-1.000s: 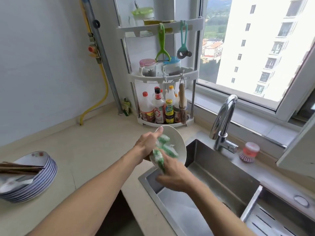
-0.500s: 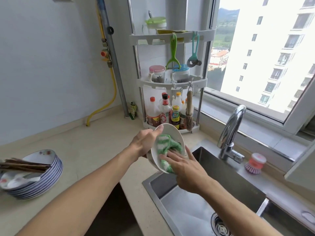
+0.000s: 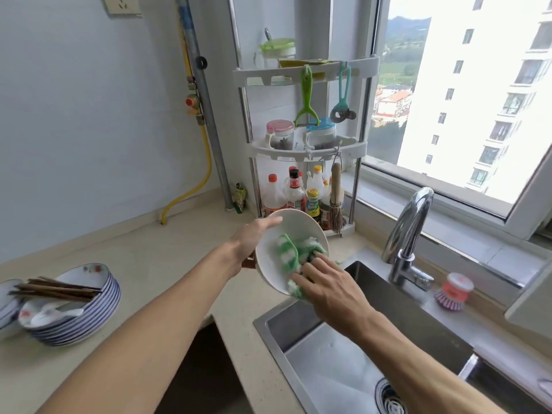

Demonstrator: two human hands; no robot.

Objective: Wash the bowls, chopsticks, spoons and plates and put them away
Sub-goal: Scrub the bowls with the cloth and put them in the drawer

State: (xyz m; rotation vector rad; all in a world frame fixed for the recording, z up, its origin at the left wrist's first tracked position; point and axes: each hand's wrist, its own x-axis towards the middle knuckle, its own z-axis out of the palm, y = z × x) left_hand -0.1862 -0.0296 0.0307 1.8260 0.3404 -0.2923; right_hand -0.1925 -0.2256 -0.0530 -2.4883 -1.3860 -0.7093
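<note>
**Plate scrubbed over the sink's corner**

Dishwashing at a window-side counter: your left hand [image 3: 254,239] grips a white plate [image 3: 286,234] by its far rim, thumb hooked over the top edge and fingers behind, holding it tilted on edge above the near-left corner of the steel sink [image 3: 397,321]. Your right hand [image 3: 331,289] lies flat, fingers straight, pressing a green-and-white cloth [image 3: 294,253] against the plate's lower face. To your left a stack of blue-rimmed plates [image 3: 89,318] waits on the counter [image 3: 155,264], with brown chopsticks [image 3: 56,289] and a white spoon [image 3: 55,313] lying across it.

Judged from its look, the plate is ceramic: stiff, moderately heavy, breakable against the steel, and likely slick once wet or soapy. A rim hold with the thumb over the edge, as you have it, seems the surest; keep it low over the basin. The cloth is soft and will bunch under your palm.
</note>
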